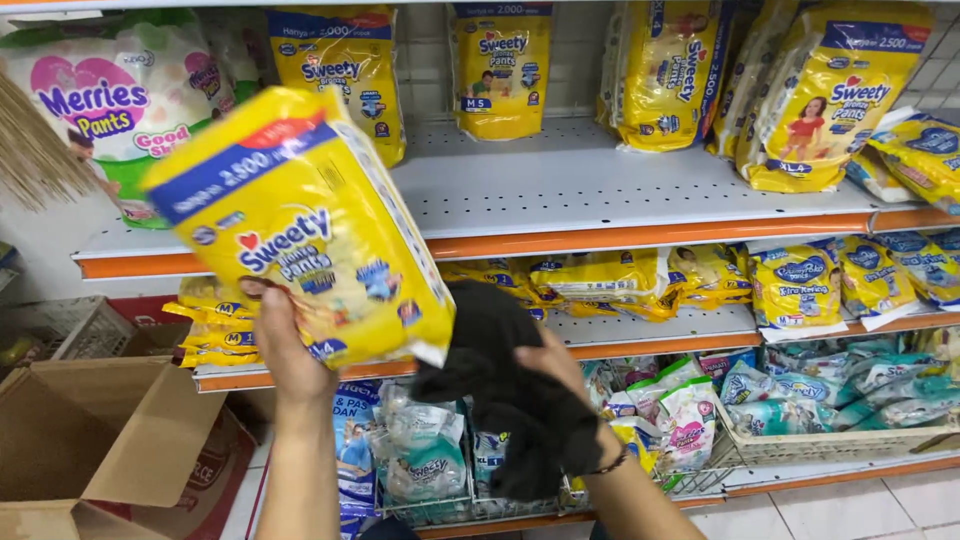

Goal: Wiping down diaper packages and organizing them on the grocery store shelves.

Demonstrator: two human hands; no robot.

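Currently your left hand point(285, 350) grips the yellow diaper pack point(300, 225) by its lower edge, tilted above the wrist. Likely light, soft, slick plastic; pinch low, near the bottom seam. Beside it, your right hand point(555, 365) bunches a black cloth point(510, 400).

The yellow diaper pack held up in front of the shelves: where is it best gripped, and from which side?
Grip the yellow diaper pack at its lower edge, coming from below, as the left hand does now. The pack is soft, flat-sided and tilted with its top leaning left, so a pinch across the bottom supports it and leaves its face clear. The right hand holds a black cloth beside its lower right corner.
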